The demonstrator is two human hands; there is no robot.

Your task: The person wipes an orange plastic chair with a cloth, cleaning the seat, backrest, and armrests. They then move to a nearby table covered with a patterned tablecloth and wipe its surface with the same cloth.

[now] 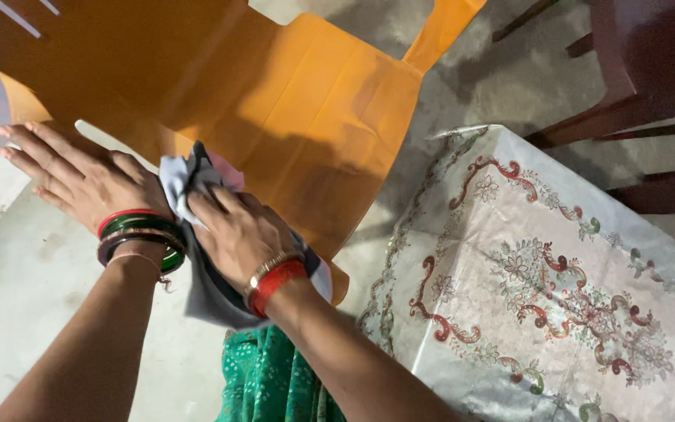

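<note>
1. Nearest my view are the two forearms rising from the bottom edge, with a strip of green patterned cloth point(271, 379) between them, cut off by the frame so I cannot tell what garment it is.
2. My right hand point(236, 234) is closed over a bunched rag point(189, 184), pale grey and white with a darker part hanging below the wrist; fingers curl around it and press it against the front edge of the orange plastic chair point(314, 109). How much of the rag lies under the palm is hidden.
3. My left hand point(80, 176) lies flat and open, fingers spread, gripping nothing; it rests on the chair's front left corner, just beside the rag. Shadow there makes the chair's edge hard to trace.
4. The chair's back and legs run off the top of the frame.
5. A table under a glossy floral cover point(556, 273) stands to the right, near the chair's seat edge; its far corners are cut off.
6. Dark wooden furniture point(642, 70) sits at the upper right, mostly in shadow and unclear.
</note>
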